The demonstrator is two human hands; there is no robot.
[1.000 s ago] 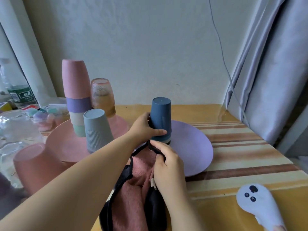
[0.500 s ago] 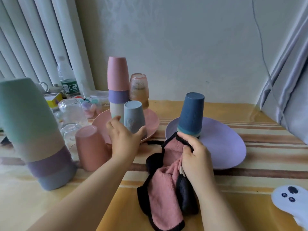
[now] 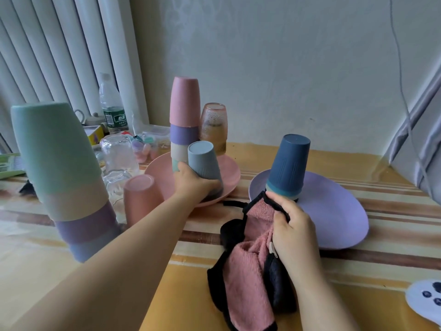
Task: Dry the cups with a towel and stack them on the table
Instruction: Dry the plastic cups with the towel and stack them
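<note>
My left hand grips an upside-down grey ribbed cup, tilted on the pink plate. My right hand holds a pink towel with black trim, bunched on the table at the purple plate. A short stack of inverted cups topped by a dark blue cup stands on that purple plate, just beyond my right fingers. Behind the grey cup rises a taller stack with a pink cup on top.
A big near stack topped by a green cup stands at left, beside an inverted salmon cup. An amber glass, clear glasses, a water bottle and clutter sit behind. A white controller lies bottom right.
My left hand let go of the dark blue cup on the purple plate, swung left and closed on the grey cup, tipping it. The view turned left. My right hand kept the towel.
</note>
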